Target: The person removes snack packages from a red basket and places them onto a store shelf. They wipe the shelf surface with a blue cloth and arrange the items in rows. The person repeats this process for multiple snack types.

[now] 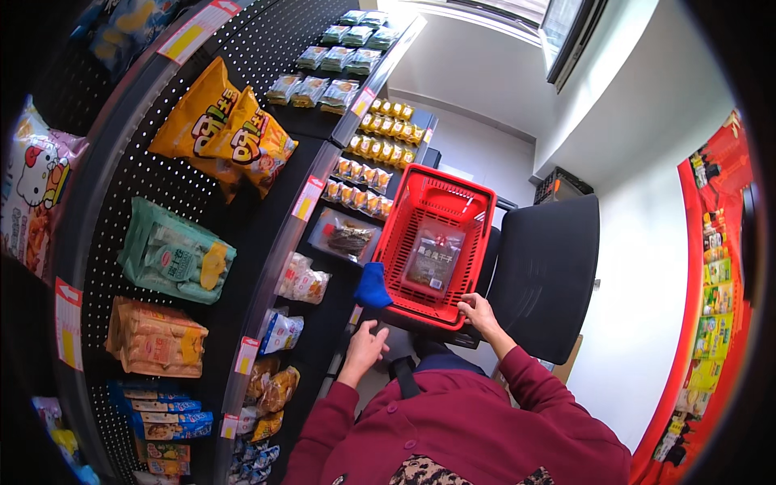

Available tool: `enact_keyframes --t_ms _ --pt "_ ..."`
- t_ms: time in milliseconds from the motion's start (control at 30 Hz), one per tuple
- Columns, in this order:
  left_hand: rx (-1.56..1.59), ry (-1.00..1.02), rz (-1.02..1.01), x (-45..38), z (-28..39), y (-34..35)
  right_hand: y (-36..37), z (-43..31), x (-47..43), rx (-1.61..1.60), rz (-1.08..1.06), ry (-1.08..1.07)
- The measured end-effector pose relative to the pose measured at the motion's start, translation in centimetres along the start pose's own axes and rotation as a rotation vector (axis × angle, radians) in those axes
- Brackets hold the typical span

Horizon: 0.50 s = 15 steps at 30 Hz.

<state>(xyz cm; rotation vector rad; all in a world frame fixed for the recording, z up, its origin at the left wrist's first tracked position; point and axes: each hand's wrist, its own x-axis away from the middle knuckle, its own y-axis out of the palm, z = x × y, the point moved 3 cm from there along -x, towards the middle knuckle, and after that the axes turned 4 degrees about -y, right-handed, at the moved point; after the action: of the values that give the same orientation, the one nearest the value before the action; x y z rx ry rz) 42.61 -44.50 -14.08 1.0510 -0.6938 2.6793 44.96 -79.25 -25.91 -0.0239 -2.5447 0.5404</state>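
A red plastic shopping basket [397, 209] rests on a black chair in front of me. Inside it lies a clear plastic food packet [431, 262] with printed writing. A blue piece of cloth [373, 286] hangs over the basket's left rim. My right hand [482, 314] has its fingertips at the near right corner of the rim; whether they grip it is unclear. My left hand [365, 350] is in the air below the basket's near left corner, fingers apart, holding nothing.
The black chair backrest [545, 273] stands right of the basket. Snack shelves run along the left, with orange chip bags [233, 130], a green snack bag [176, 251] and a packet of dark food [347, 235]. A dark crate [559, 183] stands by the wall under an open window [567, 36].
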Motion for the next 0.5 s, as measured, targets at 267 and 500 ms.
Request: enact_keyframes --t_ms 267,500 --pt "0.236 -0.153 0.066 6.3 -12.5 2.2 12.1 -4.1 -5.8 0.05 -0.369 -0.112" --pt "0.239 -0.101 0.152 9.7 -13.3 0.9 22.2 -1.3 -16.2 0.083 -0.112 -0.121"
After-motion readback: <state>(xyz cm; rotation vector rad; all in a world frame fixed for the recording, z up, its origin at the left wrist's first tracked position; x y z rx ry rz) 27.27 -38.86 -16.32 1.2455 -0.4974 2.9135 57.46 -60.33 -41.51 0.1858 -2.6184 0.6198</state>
